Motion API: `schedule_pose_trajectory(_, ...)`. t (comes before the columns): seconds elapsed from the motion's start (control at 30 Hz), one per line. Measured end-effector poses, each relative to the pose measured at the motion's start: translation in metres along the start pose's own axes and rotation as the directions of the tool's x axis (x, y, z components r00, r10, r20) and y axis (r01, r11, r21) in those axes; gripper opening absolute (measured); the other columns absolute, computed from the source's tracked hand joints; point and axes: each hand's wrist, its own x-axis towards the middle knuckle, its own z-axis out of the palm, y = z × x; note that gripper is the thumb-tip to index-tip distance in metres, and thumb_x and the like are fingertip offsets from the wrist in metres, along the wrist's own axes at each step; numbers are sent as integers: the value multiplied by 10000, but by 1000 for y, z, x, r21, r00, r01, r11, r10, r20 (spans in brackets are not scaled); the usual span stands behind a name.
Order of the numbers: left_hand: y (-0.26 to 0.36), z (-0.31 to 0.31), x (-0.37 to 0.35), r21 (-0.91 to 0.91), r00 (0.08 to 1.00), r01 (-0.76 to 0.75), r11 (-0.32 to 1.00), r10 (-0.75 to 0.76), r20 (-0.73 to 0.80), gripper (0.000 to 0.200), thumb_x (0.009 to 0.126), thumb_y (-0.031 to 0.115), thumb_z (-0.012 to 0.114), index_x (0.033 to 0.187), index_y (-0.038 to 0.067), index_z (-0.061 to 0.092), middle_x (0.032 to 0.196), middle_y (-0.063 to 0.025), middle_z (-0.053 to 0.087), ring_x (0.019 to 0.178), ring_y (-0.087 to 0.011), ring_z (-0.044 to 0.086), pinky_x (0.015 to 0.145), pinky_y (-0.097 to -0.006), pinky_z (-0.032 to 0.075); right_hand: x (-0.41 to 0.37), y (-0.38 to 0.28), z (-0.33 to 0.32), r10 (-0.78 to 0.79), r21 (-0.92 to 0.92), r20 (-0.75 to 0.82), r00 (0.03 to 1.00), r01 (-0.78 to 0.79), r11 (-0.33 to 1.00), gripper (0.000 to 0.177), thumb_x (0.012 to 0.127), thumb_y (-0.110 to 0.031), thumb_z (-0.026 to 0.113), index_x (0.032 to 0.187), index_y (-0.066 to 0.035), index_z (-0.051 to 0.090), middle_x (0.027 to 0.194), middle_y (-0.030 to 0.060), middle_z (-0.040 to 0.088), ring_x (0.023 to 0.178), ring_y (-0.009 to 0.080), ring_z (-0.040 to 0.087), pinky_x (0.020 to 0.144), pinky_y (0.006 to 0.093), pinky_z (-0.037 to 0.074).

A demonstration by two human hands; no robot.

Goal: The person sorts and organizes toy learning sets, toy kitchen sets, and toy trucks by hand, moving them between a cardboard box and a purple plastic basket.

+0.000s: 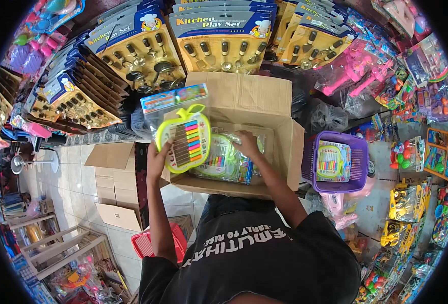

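In my left hand [161, 156] is a clear-bagged, green apple-shaped toy abacus [187, 142] with rows of coloured beads and a blue header card. My fingers close on its lower left edge, and it is raised over the left side of an open cardboard box [239, 91]. Inside the box lie several more bagged toy abacuses [220, 159]. My right hand [249, 144] reaches into the box over these bags, its fingers apart and touching the plastic.
A purple basket [309, 162] holding another bagged abacus stands right of the box. Carded kitchen play sets [224, 43] line the back. An opened carton [115, 177] and a red basket [144, 245] are at lower left. Packaged toys [409, 202] crowd the right side.
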Motion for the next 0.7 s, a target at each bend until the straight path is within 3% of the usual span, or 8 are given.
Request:
schedule_pose_trajectory(0.03, -3, -2, -3, -143, 994, 49, 988, -63, -93, 275, 852, 175, 601, 1030, -29, 549, 890, -71, 620, 757, -96, 570, 671, -246, 461, -4, -12, 9, -41, -355, -36, 998, 26, 934, 546, 678, -413, 705, 1060, -49, 568, 1069, 147, 532, 1039, 282, 502, 824, 441, 399)
schedule_pose_trajectory(0.13, -11, -11, -13, -216, 985, 20, 976, -55, -161, 270, 850, 145, 598, 1052, -24, 538, 909, -74, 617, 775, -112, 584, 680, -248, 468, -6, -34, 18, 48, -432, 12, 999, -39, 901, 633, 622, -450, 736, 1078, -49, 555, 1111, 127, 481, 1085, 298, 428, 805, 483, 348)
schedule_pose_trajectory(0.2, -17, -18, -17, -234, 983, 46, 971, -85, -161, 272, 849, 123, 596, 1068, -23, 528, 928, -71, 616, 771, -110, 584, 678, -242, 468, -3, -40, 20, 89, -425, 56, 994, -57, 903, 646, 617, -423, 747, 1101, -53, 534, 1138, 116, 460, 1112, 287, 396, 816, 457, 322)
schedule_pose_trajectory(0.27, -23, -22, -21, -267, 983, 57, 962, -100, -152, 266, 848, 118, 594, 1067, -20, 531, 917, -69, 618, 770, -109, 586, 674, -242, 470, -4, -40, 23, -55, -452, -15, 998, 42, 891, 655, 613, -364, 764, 1129, -57, 502, 1143, 125, 455, 1121, 285, 387, 835, 456, 313)
schedule_pose_trajectory(0.5, -4, -26, -23, -312, 966, 92, 946, -161, -203, 232, 863, 134, 568, 1047, -6, 544, 890, -69, 627, 751, -106, 591, 657, -244, 472, -13, -49, 9, -176, -403, -56, 983, 139, 905, 606, 630, -269, 763, 1109, -61, 454, 1144, 134, 483, 1109, 299, 415, 883, 471, 305)
schedule_pose_trajectory(0.6, 0, -30, -15, -302, 972, 49, 952, -115, -206, 244, 862, 144, 574, 1048, -11, 541, 885, -69, 625, 743, -109, 591, 655, -246, 473, -17, -48, 2, -190, -397, -87, 978, 141, 907, 543, 640, -235, 754, 1063, -68, 457, 1084, 146, 522, 1082, 324, 446, 910, 500, 289)
schedule_pose_trajectory(0.67, -2, -32, -9, -304, 978, 44, 952, -104, -183, 243, 863, 152, 577, 1041, -11, 545, 881, -67, 623, 745, -107, 589, 655, -245, 471, -16, -44, -9, -160, -202, 19, 987, 160, 966, 501, 657, -195, 739, 1040, -53, 448, 1018, 168, 541, 1064, 341, 469, 912, 486, 310)
schedule_pose_trajectory(0.7, 0, -31, -6, -304, 981, 40, 952, -95, -169, 242, 863, 159, 580, 1033, -12, 549, 876, -66, 621, 746, -105, 586, 655, -244, 469, -16, -45, -17, -157, -206, 14, 988, 156, 966, 501, 657, -195, 739, 1040, -53, 448, 1018, 168, 541, 1064, 341, 469, 912, 486, 310)
